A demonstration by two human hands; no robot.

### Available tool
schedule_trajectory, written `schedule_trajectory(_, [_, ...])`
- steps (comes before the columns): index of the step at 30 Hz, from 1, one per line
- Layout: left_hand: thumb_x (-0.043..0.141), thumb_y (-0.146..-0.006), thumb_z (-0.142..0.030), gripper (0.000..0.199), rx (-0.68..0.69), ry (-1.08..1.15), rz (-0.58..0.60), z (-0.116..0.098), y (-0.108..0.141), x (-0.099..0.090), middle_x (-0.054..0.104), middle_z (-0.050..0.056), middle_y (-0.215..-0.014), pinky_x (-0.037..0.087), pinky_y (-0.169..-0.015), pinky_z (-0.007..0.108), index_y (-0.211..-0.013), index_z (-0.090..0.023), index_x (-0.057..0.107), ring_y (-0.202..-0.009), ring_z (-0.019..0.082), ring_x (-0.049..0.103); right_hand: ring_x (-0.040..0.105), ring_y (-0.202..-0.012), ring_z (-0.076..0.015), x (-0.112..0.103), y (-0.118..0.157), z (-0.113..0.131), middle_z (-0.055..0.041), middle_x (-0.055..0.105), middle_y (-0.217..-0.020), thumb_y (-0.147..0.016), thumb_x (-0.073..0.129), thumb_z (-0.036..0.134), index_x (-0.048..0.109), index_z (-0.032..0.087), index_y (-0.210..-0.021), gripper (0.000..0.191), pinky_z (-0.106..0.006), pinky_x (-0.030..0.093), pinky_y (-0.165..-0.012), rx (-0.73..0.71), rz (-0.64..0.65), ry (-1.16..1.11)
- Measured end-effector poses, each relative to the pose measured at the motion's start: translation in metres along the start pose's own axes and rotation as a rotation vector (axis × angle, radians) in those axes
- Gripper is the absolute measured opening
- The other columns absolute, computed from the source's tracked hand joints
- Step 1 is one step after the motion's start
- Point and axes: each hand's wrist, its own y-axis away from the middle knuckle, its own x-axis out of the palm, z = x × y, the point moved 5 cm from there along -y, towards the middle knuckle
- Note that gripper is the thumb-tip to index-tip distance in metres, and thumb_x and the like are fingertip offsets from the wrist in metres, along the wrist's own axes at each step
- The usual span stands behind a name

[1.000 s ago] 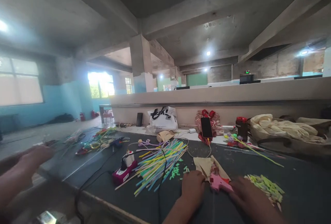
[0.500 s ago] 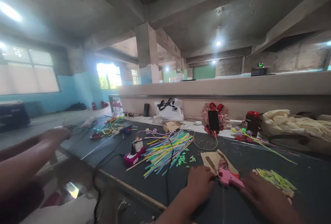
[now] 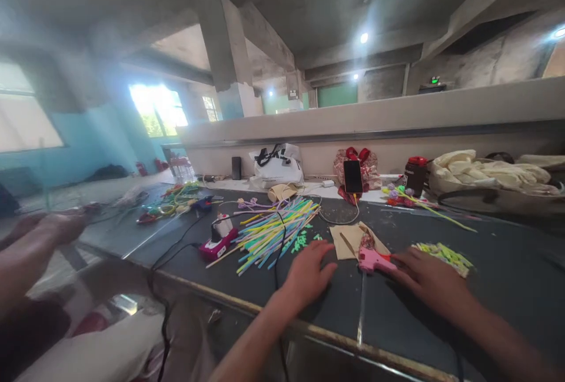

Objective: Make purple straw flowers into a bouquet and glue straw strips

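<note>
Pink glue gun (image 3: 371,259) between hands (image 3: 308,275)

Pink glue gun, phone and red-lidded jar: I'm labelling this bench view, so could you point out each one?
Pink glue gun (image 3: 369,259): head view, on its body.
Phone (image 3: 352,176): head view, on its dark screen.
Red-lidded jar (image 3: 414,179): head view, on its dark side, below the lid.

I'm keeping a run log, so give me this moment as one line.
left hand: open, near brown paper | right hand: at pink glue gun | colored sticks: piled left of paper
</note>
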Motion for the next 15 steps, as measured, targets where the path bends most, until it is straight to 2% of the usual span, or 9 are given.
schedule_trajectory(10, [0.049,-0.075,-0.029,0.030,0.009,0.072,-0.149,0.007,-0.007,-0.042,0.059,0.002,-0.111,0.040,-0.088,0.032,-0.103,-0.023,0.057,-0.102,0.017,0.052,0.057,-0.073,-0.0191,-0.009,0.000,0.004,-0.0054,0.061,-0.079,-0.082,0.041,0.043,0.063,0.023,-0.094,0.032,-0.027,0.040,-0.060,-0.016,-0.025,-0.049])
schedule_trajectory(13, [0.050,-0.074,-0.033,0.031,-0.067,0.127,-0.185,0.002,0.001,-0.061,0.061,0.002,-0.108,0.044,-0.082,0.033,-0.101,-0.021,0.058,-0.097,0.018,0.055,0.057,-0.073,-0.0199,-0.011,-0.001,0.005,-0.0051,0.061,-0.077,-0.082,0.042,0.043,0.064,0.022,-0.091,0.031,-0.028,0.040,-0.060,0.008,-0.049,-0.100])
schedule_trajectory(15, [0.050,-0.074,-0.035,0.030,-0.131,0.175,-0.249,-0.008,0.013,-0.082,0.064,-0.001,-0.101,0.044,-0.082,0.035,-0.099,-0.020,0.059,-0.091,0.017,0.057,0.057,-0.076,-0.0197,-0.017,-0.002,0.008,-0.0043,0.061,-0.080,-0.081,0.043,0.042,0.063,0.022,-0.091,0.031,-0.029,0.042,-0.063,0.035,-0.061,-0.138])
